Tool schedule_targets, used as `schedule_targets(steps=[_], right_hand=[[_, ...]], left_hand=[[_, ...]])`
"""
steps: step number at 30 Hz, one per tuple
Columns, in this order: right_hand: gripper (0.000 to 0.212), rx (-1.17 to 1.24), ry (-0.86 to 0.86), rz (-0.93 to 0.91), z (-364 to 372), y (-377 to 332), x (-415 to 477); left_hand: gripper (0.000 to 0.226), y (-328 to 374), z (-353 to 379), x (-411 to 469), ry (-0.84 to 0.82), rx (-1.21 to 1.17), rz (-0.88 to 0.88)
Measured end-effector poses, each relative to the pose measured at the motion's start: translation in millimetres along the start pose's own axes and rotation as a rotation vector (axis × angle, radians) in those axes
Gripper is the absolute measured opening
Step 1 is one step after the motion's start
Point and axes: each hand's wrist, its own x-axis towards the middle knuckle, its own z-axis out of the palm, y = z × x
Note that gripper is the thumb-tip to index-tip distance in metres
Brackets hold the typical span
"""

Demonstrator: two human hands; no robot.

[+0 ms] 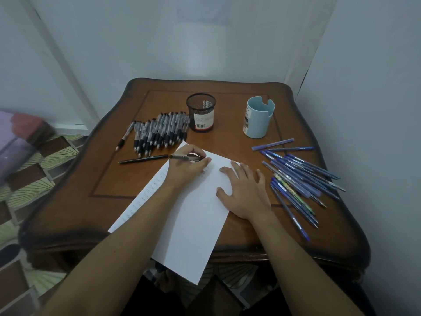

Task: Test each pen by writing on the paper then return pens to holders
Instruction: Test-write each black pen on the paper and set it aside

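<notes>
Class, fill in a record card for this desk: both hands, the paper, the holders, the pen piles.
left hand: grips a black pen, tip on the paper
right hand: flat on the paper
paper: faint writing along left edge
mesh holder, blue holder: upright, no pens sticking out
black pens: heaped beside mesh holder
blue pens: spread right of paper

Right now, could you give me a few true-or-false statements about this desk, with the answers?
1. The left hand holds a dark pen over the white sheet of paper. True.
2. The right hand holds a blue pen. False: it rests flat on the paper, holding nothing.
3. The black mesh pen holder is stuffed with pens. False: none stick out of it; the clear pens lie piled beside it.
4. The blue pens lie on the brown wooden table, right of the paper. True.
</notes>
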Motion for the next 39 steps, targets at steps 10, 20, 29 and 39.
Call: schedule_targets(steps=[10,20,29,39], right_hand=[[0.067,0.023,-0.004,0.011,-2.2,-1.9,-1.0],[0.065,0.004,-0.004,0.008,-1.7,-1.4,-0.8],[0.072,0.003,-0.018,0.016,-3.0,-2.0,-0.8],[0.070,0.020,-0.013,0.007,-2.9,-1.7,-1.4]], left_hand=[[0.031,0.4,-3.9,0.9,0.065,0.047,-0.091],[0.032,1.9,-3.2,0.2,0.020,0.107,-0.056],[0.032,1.8,-2.7,-2.0,-0.013,0.120,0.010],[0.024,-0.7,-0.5,-2.9,-0.042,0.107,0.029]])
